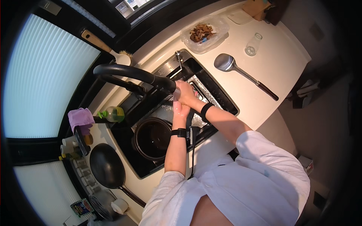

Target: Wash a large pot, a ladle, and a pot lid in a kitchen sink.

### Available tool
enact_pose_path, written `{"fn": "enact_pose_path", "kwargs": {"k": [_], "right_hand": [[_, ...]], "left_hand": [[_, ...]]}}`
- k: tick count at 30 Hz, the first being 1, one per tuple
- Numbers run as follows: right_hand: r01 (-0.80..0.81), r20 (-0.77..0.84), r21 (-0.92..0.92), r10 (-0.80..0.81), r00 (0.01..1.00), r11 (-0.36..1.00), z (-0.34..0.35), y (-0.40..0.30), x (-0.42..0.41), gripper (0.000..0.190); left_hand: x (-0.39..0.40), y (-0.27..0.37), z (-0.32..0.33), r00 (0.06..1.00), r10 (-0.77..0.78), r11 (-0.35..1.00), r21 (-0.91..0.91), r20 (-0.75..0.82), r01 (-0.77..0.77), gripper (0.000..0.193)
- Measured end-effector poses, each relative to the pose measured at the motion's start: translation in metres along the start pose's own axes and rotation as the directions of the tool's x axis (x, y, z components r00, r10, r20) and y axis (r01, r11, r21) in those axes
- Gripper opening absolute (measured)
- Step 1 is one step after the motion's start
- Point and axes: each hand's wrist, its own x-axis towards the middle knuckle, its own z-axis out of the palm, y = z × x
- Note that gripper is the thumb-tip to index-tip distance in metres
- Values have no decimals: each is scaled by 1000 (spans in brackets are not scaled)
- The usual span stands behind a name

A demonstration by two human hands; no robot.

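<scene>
Both hands meet under the black gooseneck faucet (167, 84), over the black sink (208, 79), and look wet. My right hand (185, 91) lies over my left hand (180, 108), partly hiding it. A small pinkish-red patch shows beside the right hand's fingers; I cannot tell what it is. No held object can be made out. A dark round pot (154, 138) with some liquid stands in the sink, just left of my left forearm. Each wrist wears a black strap.
A metal wok spatula (249, 75), a glass bottle (253, 44) and a plastic-lined container of food scraps (202, 34) lie right of the sink. Left are a soap bottle (115, 114), a purple cloth (81, 118) and a black wok (107, 166). A brush (121, 58) rests behind the faucet.
</scene>
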Motion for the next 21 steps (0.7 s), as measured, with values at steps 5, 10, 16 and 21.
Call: {"fn": "enact_pose_path", "kwargs": {"k": [5,10,16,21], "right_hand": [[93,92,-400,-61,994,912,-19,-4,8,21],[-22,-4,-414,23,1000,910,-27,-12,-14,22],[75,-106,-445,-135,985,892,-33,-12,-20,16],[52,-6,-412,-59,998,910,-20,9,-16,20]], "left_hand": [[13,16,-23,982,-51,977,196,-180,87,50],[34,22,-24,966,-226,933,256,-124,251,60],[52,9,-28,921,-388,890,244,-36,384,51],[49,7,-42,893,-288,764,479,-347,432,48]]}}
